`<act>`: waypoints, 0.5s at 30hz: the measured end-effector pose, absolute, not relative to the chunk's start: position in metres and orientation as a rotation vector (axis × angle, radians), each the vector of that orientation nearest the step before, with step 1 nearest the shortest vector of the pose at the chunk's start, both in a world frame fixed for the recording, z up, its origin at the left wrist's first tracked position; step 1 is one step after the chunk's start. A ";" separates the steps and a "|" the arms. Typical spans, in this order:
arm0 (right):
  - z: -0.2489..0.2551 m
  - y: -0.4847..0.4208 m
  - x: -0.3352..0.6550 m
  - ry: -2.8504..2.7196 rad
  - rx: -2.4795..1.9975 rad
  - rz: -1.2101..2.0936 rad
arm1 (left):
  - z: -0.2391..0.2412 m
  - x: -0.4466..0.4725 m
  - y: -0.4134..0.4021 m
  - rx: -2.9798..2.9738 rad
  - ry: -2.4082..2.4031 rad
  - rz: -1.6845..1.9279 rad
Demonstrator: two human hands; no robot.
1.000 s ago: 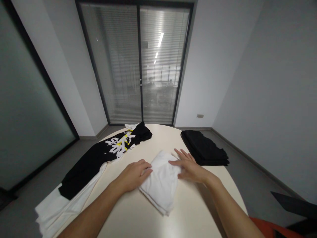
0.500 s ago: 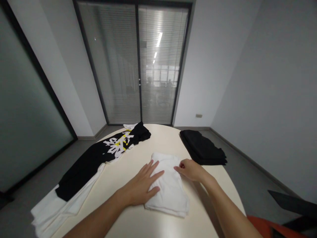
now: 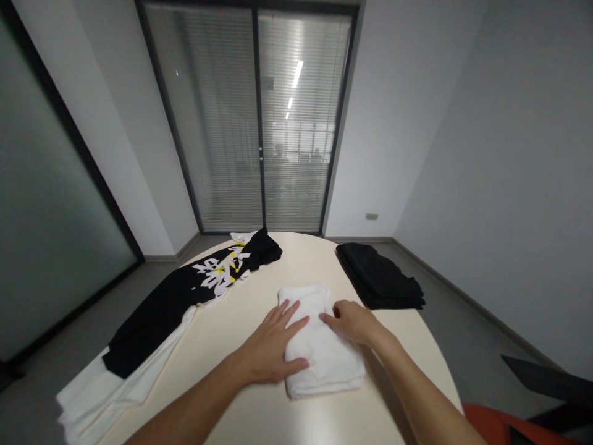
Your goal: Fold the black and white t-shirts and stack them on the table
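the left hand [image 3: 273,346] lies flat, fingers spread, on the folded white cloth [image 3: 319,352]; the right hand [image 3: 354,321], fingers curled, pinches its right edge. the cloth sits mid-surface [image 3: 259,420], near. a black printed shirt [image 3: 185,290] lies far left, a black pile [image 3: 380,278] far right.

The left hand [image 3: 273,349] and the right hand [image 3: 352,321] are bare. Both forearms [image 3: 194,408] are bare too, all the way to the near edge.

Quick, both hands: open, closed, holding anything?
Left hand: open, flat on the folded white cloth.
Right hand: curled on the cloth; grip cannot be told.
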State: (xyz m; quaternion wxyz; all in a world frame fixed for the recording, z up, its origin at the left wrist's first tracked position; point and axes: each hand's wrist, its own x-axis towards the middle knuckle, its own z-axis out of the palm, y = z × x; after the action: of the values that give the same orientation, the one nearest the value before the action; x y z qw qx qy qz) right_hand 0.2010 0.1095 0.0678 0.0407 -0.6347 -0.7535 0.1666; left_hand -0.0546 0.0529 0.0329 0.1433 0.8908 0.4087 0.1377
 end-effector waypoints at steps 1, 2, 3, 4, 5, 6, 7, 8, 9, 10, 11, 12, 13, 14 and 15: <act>0.067 0.110 0.200 -2.304 -1.932 0.507 | 0.033 -0.055 0.054 2.572 1.191 0.419; 0.067 0.110 0.199 -2.285 -1.922 0.511 | 0.033 -0.055 0.055 2.573 1.209 0.439; 0.067 0.111 0.199 -2.255 -1.915 0.517 | 0.032 -0.055 0.056 2.570 1.233 0.449; 0.067 0.112 0.199 -2.218 -1.907 0.528 | 0.032 -0.055 0.057 2.563 1.261 0.448; 0.066 0.113 0.199 -2.181 -1.894 0.545 | 0.031 -0.055 0.058 2.554 1.288 0.438; 0.066 0.113 0.199 -2.146 -1.877 0.573 | 0.030 -0.055 0.059 2.547 1.310 0.426; 0.066 0.114 0.200 -2.116 -1.858 0.611 | 0.029 -0.054 0.059 2.546 1.327 0.419; 0.065 0.114 0.200 -2.095 -1.838 0.651 | 0.029 -0.054 0.059 2.551 1.340 0.424; 0.063 0.115 0.201 -2.085 -1.817 0.688 | 0.028 -0.053 0.059 2.561 1.348 0.441; 0.061 0.115 0.202 -2.084 -1.799 0.718 | 0.028 -0.051 0.059 2.569 1.354 0.465; 0.059 0.116 0.203 -2.091 -1.780 0.735 | 0.028 -0.050 0.058 2.570 1.357 0.480; 0.057 0.117 0.204 -2.102 -1.765 0.745 | 0.028 -0.048 0.058 2.563 1.359 0.483; 0.054 0.118 0.205 -2.115 -1.750 0.752 | 0.027 -0.047 0.058 2.549 1.362 0.472; 0.052 0.120 0.206 -2.122 -1.736 0.759 | 0.027 -0.046 0.058 2.530 1.370 0.455; 0.049 0.121 0.207 -2.123 -1.725 0.769 | 0.027 -0.046 0.058 2.510 1.385 0.440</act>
State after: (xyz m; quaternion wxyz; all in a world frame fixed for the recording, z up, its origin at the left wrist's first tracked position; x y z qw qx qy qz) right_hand 0.2073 0.1214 0.0494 0.1495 -0.6004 -0.7386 0.2677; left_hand -0.0461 0.0580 0.0265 0.1202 0.8592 0.4740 0.1507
